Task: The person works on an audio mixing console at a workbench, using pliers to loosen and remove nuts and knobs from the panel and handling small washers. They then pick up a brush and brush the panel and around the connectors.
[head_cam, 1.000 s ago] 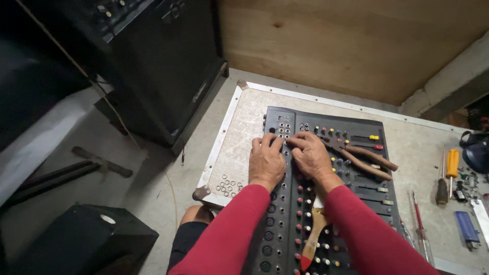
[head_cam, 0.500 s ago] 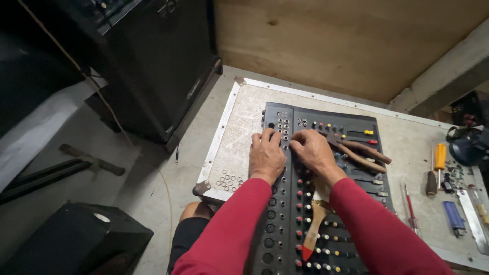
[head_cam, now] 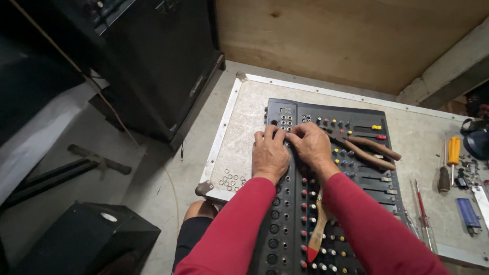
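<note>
Hands | your left hand [head_cam: 269, 154] and right hand [head_cam: 313, 146] rest side by side on the audio mixer [head_cam: 331, 188], fingertips pinched together at its far-left knobs; mixer lies flat on the worktable [head_cam: 244, 122]; pliers [head_cam: 364, 148] just right of your right hand; brush [head_cam: 317, 235] near, between your sleeves

Soft, even daylight, sharp focus throughout, deep shadow at the left, slight wide-angle stretch at the edges

The mixing console [head_cam: 326, 188] lies on the middle of the counter [head_cam: 244, 127], with both hands [head_cam: 293, 150] on its far left part. Pliers [head_cam: 367, 150] rest on the console's right half and a brush [head_cam: 317, 231] near its front. Screwdrivers [head_cam: 451, 163] lie by the counter's right edge, small washers [head_cam: 230, 180] by its left edge
</note>
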`<state>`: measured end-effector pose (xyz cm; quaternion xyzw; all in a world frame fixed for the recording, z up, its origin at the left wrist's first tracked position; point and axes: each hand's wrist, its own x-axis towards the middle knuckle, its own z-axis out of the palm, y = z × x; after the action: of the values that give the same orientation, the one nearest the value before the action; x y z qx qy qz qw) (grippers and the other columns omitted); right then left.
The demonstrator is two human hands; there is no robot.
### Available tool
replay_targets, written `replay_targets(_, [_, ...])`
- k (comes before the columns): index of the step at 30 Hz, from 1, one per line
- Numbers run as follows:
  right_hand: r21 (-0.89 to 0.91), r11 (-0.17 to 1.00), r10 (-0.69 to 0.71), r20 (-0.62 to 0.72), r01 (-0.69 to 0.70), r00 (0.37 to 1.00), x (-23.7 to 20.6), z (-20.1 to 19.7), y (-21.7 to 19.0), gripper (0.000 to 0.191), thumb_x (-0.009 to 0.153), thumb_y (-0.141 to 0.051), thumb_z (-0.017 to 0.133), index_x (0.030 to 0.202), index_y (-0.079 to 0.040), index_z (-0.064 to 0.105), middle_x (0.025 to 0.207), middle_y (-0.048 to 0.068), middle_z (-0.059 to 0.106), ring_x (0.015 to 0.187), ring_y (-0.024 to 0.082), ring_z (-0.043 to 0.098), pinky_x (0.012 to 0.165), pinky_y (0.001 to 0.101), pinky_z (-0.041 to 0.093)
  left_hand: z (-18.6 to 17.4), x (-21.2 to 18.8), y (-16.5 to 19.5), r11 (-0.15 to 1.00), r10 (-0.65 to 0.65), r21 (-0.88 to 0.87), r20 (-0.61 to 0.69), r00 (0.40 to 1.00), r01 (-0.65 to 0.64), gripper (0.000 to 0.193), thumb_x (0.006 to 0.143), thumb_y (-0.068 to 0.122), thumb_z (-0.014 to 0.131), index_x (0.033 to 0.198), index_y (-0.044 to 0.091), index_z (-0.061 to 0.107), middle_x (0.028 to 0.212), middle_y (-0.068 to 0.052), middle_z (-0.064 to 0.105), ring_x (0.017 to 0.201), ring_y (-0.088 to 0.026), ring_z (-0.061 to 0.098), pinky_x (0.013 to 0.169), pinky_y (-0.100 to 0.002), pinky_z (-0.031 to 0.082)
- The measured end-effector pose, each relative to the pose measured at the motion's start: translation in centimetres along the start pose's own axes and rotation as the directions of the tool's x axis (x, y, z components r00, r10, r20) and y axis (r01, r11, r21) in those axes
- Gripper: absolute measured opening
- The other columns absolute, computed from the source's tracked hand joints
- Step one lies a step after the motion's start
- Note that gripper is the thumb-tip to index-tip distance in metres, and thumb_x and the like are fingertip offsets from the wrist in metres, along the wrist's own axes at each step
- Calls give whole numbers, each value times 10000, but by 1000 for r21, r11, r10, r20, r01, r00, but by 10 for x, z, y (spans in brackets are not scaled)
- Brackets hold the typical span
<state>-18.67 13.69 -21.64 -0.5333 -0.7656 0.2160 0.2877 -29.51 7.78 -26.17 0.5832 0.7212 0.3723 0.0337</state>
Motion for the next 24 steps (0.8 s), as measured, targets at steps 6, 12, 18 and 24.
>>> replay_targets(6, [-4,995,-99,-26,99,995,-1,-2,5,216,839,-329,772,931,-133,783,957,68,712,880,283,696,784,396,547,-2,2,2,1000,18,10,-19,1000,-18,318,814,106,632,1126,150,674,1264,-54,582,1133,-360,528,930,-469,500])
replay_targets(12, [-18,937,-348,-48,348,936,1,-4,13,196,849,-179,686,1002,-172,809,1054,52,719,988,311,667,873,411,532,-2,0,2,1000,20,6,-22,1000,-20,334,802,89,625,1130,125,674,1262,-60,583,1112,-361,535,929,-453,499])
replay_targets(18, [90,994,-54,-50,59,997,0,0,15,243,837,-279,752,984,-90,707,1042,101,656,913,283,670,826,395,548,-1,1,1,999,38,11,-41,998,-38,330,809,88,619,1133,105,679,1258,-67,593,1087,-361,542,933,-447,494])
replay_targets(24, [-63,994,-94,-74,90,993,2,7,11,248,816,-330,811,854,-93,751,950,93,663,930,306,658,815,425,526,3,3,-1,999,32,13,-38,999,-32,324,816,88,614,1134,100,678,1257,-76,596,1092,-370,538,936,-446,494])
